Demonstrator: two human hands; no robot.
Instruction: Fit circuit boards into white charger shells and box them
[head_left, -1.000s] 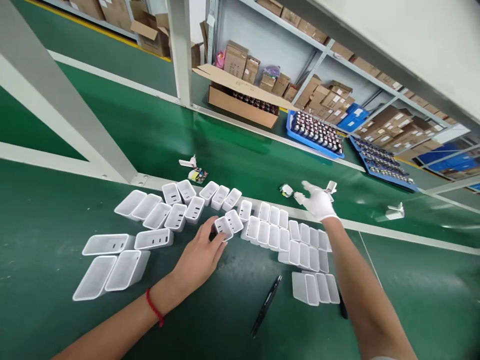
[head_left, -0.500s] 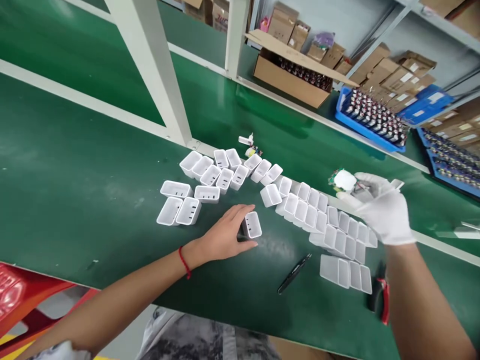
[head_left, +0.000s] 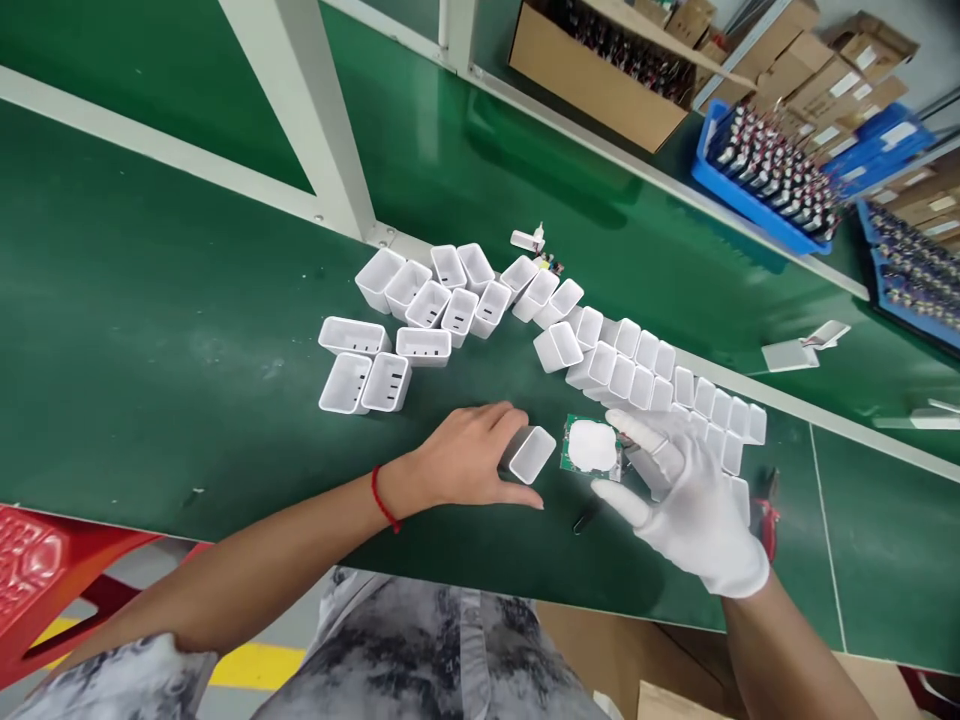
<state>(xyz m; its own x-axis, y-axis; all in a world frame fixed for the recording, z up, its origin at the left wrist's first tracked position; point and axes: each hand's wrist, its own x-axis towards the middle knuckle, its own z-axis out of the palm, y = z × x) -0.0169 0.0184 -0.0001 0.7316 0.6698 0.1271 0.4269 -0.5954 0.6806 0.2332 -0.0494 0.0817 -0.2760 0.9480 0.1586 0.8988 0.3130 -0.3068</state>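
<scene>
My bare left hand (head_left: 472, 455), with a red string at the wrist, is closed round a small white plastic case (head_left: 533, 455) whose open end faces right. My right hand (head_left: 675, 500) wears a white glove and grips a green circuit board (head_left: 571, 460) between thumb and fingers. A white pad (head_left: 592, 445) covers much of the board's face. The board is just right of the case, apart from it. Rows of white cases (head_left: 621, 376) stand behind my right hand, which hides some of them. More open cases (head_left: 386, 381) with dark slots sit at the left.
Pliers with red handles (head_left: 769, 515) lie at the right. The tip of the tweezers (head_left: 583, 522) shows beside my right hand. Across the bench stand a cardboard box (head_left: 592, 75) and a blue tray (head_left: 765, 215) of parts. A white post (head_left: 307, 120) rises at the back left.
My right hand has brought the circuit board left and nearer, close to the case. The case in my left hand has tilted, its opening now toward the board. The view has shifted downward.
</scene>
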